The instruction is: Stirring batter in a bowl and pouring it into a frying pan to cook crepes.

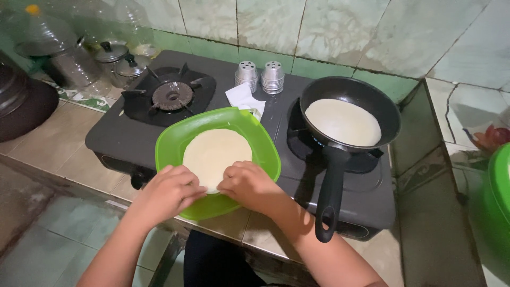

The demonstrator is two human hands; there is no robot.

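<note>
A green square plate [265, 143] rests on the front of a black two-burner stove [127, 133]. On the plate lies a pale round crepe [215, 151]. My left hand [167, 191] and my right hand [249, 183] both pinch the crepe's near edge, fingers curled over it, side by side. To the right, a black frying pan [390, 114] sits on the right burner with a white round of batter [342, 122] in it; its black handle [329, 196] points toward me.
Two metal shakers [260, 76] and a white folded cloth [243, 98] stand between the burners. The left burner [171, 95] is bare. Metal pots and a plastic bottle [45, 34] crowd the back left. A green bowl [499, 186] sits at the right edge.
</note>
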